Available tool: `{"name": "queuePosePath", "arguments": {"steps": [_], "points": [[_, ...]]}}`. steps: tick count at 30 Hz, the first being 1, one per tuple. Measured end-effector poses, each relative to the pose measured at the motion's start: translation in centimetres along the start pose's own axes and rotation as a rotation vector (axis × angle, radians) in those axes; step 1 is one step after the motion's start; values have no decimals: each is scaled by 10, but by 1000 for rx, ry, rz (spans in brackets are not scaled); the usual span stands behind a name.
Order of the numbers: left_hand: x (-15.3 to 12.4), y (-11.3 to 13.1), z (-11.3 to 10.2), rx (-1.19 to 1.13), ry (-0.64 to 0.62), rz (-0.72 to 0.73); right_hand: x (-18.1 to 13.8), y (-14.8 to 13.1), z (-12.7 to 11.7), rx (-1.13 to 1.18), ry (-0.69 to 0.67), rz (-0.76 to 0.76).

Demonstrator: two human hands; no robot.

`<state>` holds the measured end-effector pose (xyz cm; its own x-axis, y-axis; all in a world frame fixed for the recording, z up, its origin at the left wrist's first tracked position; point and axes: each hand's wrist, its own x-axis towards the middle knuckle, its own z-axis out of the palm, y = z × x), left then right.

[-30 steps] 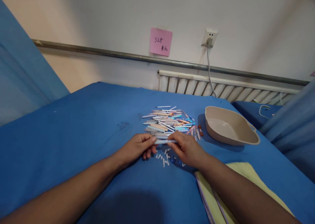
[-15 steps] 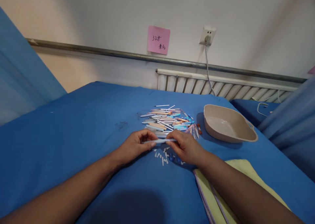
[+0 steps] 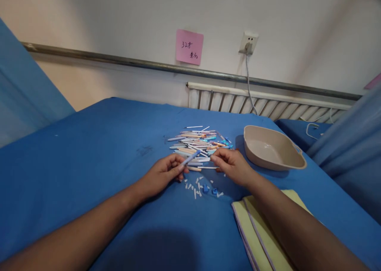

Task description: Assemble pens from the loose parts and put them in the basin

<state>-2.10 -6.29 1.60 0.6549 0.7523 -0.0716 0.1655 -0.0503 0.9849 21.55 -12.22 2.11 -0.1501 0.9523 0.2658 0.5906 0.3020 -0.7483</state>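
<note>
My left hand (image 3: 170,168) is closed around a pale blue pen (image 3: 190,159), whose darker blue end points up and to the right. My right hand (image 3: 231,164) hovers at the right side of the pile with thumb and fingers pinched together; what they hold, if anything, is too small to make out. Behind both hands lies a pile of pen parts (image 3: 193,144), with pastel barrels and thin white refills. A white refill (image 3: 207,167) lies just below the right fingertips. In front are several small white tips (image 3: 195,193) and two blue pieces (image 3: 205,188).
A beige plastic basin (image 3: 275,163) stands to the right on the blue cloth (image 3: 89,163). A folded yellow towel (image 3: 253,227) lies under my right forearm. Behind are a radiator (image 3: 220,100), a metal rail (image 3: 143,65), a pink note (image 3: 189,47) and a socket (image 3: 248,42) with a cord.
Both hands were on one pale pen; now they are apart. The left hand keeps a pen, tilted upward, while the right hand has moved right and slightly up.
</note>
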Motion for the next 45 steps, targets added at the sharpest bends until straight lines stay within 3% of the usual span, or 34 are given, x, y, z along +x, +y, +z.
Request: {"name": "queuePosePath", "arguments": {"steps": [5,10,18,30,37,45], "points": [[3,1,-2,-103,106,4,-11,-12,10,-118,-272,-64],[0,6,-1,-66,164,0,-20,-30,21,-330,-289,-224],[2,3,2,24,129,-10,-19,-34,38,-471,-351,-196],[3,-2,-1,162,72,21,-13,-26,38,-347,-308,-148],[-1,-3,4,210,26,25,-9,-7,44,-118,-86,-49],[-7,-2,12,205,-11,24,-9,-9,49,128,12,15]]}}
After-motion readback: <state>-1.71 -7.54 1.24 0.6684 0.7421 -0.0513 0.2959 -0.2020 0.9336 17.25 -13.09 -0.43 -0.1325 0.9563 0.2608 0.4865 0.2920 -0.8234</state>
